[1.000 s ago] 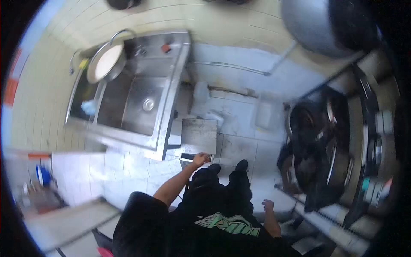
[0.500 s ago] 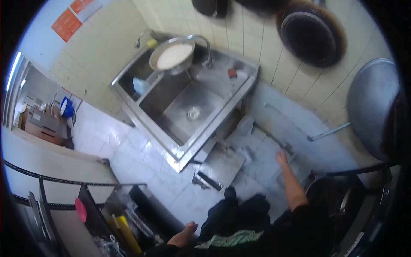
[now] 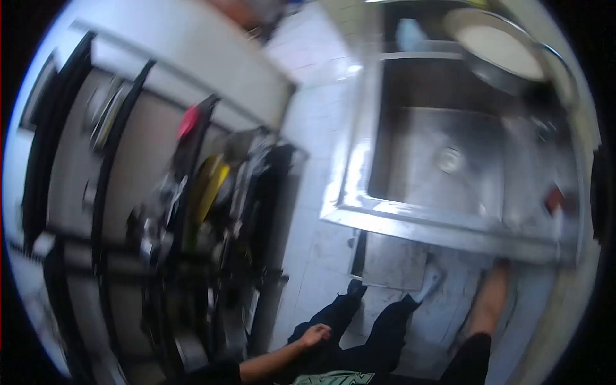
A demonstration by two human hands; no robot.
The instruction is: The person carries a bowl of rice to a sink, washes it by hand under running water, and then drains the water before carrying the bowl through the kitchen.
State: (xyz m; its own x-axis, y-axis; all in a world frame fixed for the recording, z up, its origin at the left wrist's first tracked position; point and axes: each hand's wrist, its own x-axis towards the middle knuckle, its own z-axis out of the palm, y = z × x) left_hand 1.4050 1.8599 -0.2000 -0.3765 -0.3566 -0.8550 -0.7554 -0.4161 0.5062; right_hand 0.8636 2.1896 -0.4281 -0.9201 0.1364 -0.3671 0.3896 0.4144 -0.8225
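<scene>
Closest in, I have the left hand point(image 3: 317, 333) above the trousers point(image 3: 333, 316), too blurred to tell whether its grip is apart or together; I see nothing in it. The right forearm point(image 3: 489, 301) runs to the near rim of the sink point(image 3: 420, 224), its hand hidden, so I can't tell that grip. I judge this a reach at or under the rim; the next move calls for sighting those fingers. Farther off, a pot point(image 3: 491, 69) of something white sits across the sink's far end.
</scene>
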